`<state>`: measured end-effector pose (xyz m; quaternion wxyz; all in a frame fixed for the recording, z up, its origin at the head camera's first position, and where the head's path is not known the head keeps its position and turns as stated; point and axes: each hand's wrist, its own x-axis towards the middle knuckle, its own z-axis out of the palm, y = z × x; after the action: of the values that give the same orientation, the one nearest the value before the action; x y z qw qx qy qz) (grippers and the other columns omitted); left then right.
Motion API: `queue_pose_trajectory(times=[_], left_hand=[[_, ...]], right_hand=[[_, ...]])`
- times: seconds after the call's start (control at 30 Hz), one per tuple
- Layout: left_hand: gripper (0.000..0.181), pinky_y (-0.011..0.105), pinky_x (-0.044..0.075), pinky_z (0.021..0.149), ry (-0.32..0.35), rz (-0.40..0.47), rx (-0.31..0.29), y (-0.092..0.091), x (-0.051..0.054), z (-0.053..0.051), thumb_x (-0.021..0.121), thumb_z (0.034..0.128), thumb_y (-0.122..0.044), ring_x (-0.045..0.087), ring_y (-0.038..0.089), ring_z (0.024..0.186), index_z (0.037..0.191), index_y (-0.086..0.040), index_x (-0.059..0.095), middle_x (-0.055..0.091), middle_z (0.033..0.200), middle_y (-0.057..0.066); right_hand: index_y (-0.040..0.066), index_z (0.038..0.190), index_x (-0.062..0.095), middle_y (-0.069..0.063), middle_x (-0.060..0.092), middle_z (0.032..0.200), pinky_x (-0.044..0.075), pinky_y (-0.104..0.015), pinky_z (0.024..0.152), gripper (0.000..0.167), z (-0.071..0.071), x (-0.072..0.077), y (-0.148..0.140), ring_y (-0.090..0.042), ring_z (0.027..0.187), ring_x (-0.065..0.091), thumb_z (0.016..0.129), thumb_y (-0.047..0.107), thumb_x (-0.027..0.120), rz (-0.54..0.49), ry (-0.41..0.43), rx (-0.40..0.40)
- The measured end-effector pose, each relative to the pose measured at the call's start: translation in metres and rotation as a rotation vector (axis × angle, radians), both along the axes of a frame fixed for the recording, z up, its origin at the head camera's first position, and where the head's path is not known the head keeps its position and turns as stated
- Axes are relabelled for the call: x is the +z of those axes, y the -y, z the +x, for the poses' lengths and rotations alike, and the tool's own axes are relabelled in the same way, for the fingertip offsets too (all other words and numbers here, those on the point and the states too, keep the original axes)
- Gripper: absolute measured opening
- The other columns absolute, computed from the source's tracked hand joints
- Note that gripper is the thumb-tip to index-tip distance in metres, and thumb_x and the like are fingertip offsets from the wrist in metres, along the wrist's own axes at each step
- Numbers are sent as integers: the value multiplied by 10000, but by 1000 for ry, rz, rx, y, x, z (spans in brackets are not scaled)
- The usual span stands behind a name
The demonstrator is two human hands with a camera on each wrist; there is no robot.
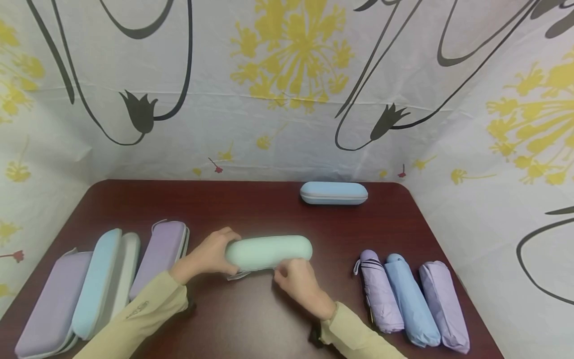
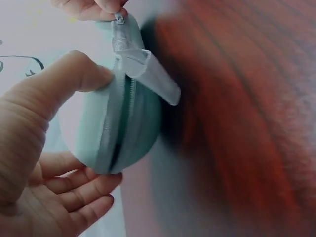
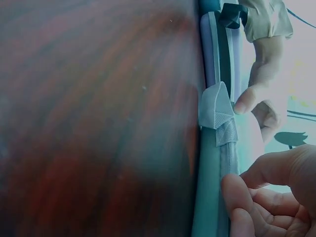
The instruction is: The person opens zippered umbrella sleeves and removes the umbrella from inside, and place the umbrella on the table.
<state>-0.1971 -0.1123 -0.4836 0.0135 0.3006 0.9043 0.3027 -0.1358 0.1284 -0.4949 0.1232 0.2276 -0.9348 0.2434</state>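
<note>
My left hand (image 1: 213,254) is gripping the green case (image 1: 269,250) by one end, likely bracing it while my right hand (image 1: 300,282) is pinching the zip pull (image 2: 119,19).

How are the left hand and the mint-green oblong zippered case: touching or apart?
Touching: in the left wrist view, the left hand lays its thumb on the case, beside the zip.

The dark reddish-brown table (image 1: 251,209) bears, left of the left hand (image 1: 210,255), a wide lilac case (image 1: 56,304), a light-blue case (image 1: 96,284), a pale grey case (image 1: 127,264) and, nearest that hand, a narrow lilac case (image 1: 160,252). Well beyond the right hand (image 1: 301,285) lies a sky-blue case (image 1: 334,192); to that hand's right, a striped lilac umbrella (image 1: 381,294), a blue umbrella (image 1: 411,301) and a plain lilac umbrella (image 1: 444,305).
</note>
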Motion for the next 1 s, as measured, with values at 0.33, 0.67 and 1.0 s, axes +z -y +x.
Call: queue_pose_trajectory(times=[0.33,0.67,1.0], left_hand=[[640,374,506,777,29,106,77,3,-11,8,822,530,-206,576,206,902,1095,16,620,593,1010,48],[637,401,493,792,27,161,93,6,-17,11,830,542,-195,567,212,916,1108,1,612,591,1021,47],[627,425,490,804,29,211,107,7,-20,12,833,543,-177,573,229,934,1106,-10,612,597,1045,63]], right_hand=[[115,701,691,23,655,648,425,-174,496,59,2,-7,0,-8,516,475,719,61,710,-63,-25,5],[103,651,655,26,613,587,394,-164,473,105,1,-9,5,7,490,416,691,24,711,-82,-46,22],[97,672,669,9,629,607,407,-184,478,81,1,-8,9,-7,494,415,696,30,710,-69,-12,10]])
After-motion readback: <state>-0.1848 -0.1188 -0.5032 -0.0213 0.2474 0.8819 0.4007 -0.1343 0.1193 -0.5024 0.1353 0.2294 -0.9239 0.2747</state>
